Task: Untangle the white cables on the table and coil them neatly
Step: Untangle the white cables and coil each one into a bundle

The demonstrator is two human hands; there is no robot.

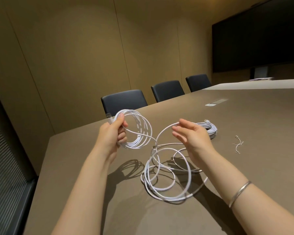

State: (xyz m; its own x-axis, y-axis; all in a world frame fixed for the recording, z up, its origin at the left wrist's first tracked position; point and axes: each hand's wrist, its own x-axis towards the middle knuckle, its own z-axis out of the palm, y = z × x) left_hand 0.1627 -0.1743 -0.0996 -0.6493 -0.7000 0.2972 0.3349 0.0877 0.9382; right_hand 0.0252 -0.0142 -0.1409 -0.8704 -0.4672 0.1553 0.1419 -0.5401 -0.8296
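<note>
Left hand (112, 133) clenched around coil (137, 129), right hand (191, 135) open against strand (166, 128), table edge (85, 126) near.

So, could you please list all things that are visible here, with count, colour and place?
coil: one, white, held up in the left hand, plug at its top
loose cable: one tangle, white, on the table at centre, running up to both hands
bundle: one, white, on the table behind the right hand
ties: a few, white, on the table at right
table: one, brown
socket panel: one, grey, set in the far tabletop
chairs: three, dark, along the far edge
screen: one, black, right wall
bracelet: one, silver, right wrist
left hand: gripping the coil
right hand: open, a strand across its fingertips
</note>
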